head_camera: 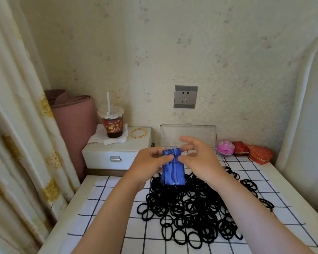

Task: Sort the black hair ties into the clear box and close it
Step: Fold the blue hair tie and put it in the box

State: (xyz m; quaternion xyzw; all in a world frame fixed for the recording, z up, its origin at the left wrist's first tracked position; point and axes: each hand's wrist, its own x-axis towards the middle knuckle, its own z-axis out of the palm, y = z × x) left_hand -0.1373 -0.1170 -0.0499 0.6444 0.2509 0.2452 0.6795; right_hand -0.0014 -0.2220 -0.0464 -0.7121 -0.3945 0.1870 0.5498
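Both mine: left hand (151,161), right hand (198,158) pinch blue pouch (173,173) above hair ties (187,213); slack grip could drop it, scattering them.

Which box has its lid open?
The clear plastic box: its see-through lid stands upright. The white latched box left of it is closed.

A white cloth with a black grid (140,233) covers the table (72,208). Back left, a white box with a metal clasp (103,153) carries a plastic cup of brown tea (112,125) on a white napkin (97,139), beside gold bangles (138,133). A blue patterned fabric pouch (173,173) hangs upright mid-table. A pink round case (225,147) sits back right.
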